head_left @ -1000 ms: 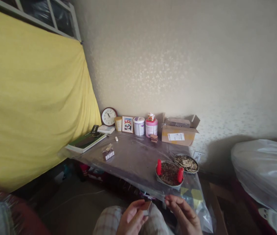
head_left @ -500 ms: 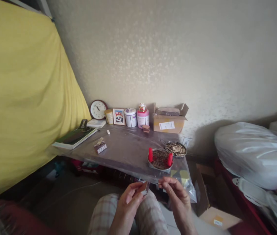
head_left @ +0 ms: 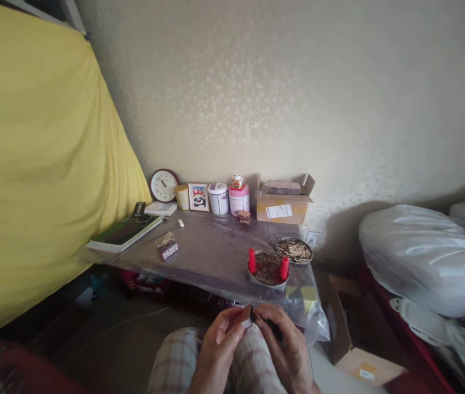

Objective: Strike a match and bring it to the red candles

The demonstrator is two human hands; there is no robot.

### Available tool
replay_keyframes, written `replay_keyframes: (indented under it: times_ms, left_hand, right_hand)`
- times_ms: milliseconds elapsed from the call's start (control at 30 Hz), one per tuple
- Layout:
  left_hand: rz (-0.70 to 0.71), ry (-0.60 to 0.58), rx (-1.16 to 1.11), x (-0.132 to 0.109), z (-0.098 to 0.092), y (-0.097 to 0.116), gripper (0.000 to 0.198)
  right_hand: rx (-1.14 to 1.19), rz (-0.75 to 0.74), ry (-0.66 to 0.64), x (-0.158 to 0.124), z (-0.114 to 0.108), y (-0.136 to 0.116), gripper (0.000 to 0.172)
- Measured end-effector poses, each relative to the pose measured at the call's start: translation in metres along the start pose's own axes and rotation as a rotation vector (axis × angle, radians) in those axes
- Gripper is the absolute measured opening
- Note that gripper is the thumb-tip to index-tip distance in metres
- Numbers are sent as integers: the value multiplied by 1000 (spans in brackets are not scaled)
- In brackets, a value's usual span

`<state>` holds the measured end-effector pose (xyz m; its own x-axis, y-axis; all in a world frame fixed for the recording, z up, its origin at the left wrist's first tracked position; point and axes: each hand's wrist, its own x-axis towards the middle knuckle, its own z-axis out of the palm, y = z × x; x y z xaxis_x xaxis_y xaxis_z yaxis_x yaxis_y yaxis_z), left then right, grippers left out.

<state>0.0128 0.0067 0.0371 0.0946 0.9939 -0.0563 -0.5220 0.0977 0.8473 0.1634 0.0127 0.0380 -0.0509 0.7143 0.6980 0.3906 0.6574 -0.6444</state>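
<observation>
While the small box (head_left: 245, 317) sits pinched between thumb and fingers of the left hand (head_left: 220, 346), it is carried above the lap, just off the near edge of the table (head_left: 211, 257) and towards its near right corner.

- Right hand (head_left: 285, 346): fingers curled, tips against the box's right end. Cannot tell whether it pinches the box or only touches it.
- Handling, judged: thin card, very light, stiff along its edges but easily crushed on the broad faces. Dry and not slippery. Best held by the narrow long sides with light pressure, leaving the ends free.
- Near right corner of the table: metal dish (head_left: 268, 269) with dark contents and two red pieces at its rim. Just behind it, a dish of matchsticks (head_left: 295, 249).
- Back edge: cardboard carton (head_left: 284, 204), tins, clock (head_left: 164, 185).
- Left edge: book (head_left: 123, 232), with a packet (head_left: 167, 249) lying near it.
</observation>
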Motion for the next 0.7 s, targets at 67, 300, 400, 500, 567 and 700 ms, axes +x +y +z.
replay_keyframes:
  times_ms: [67, 300, 400, 500, 567, 700]
  left_hand:
    - [2, -8, 3, 1, -1, 0, 24]
    - [13, 3, 3, -2, 10, 13, 22]
    - [6, 32, -12, -3, 17, 19, 20]
    - [0, 44, -19, -2, 22, 20, 22]
    - [4, 66, -26, 0, 23, 19, 24]
    - [12, 111, -29, 3, 24, 17, 25]
  right_hand:
    - [-2, -15, 15, 1, 0, 0, 13]
    - [-51, -63, 41, 6, -6, -6, 11]
    - [-84, -116, 115, 7, -5, -6, 12]
    - [-97, -153, 113, 8, -2, -1, 14]
    - [-111, -163, 86, 10, -3, 2, 15]
    - [-149, -180, 128, 16, -14, -9, 18]
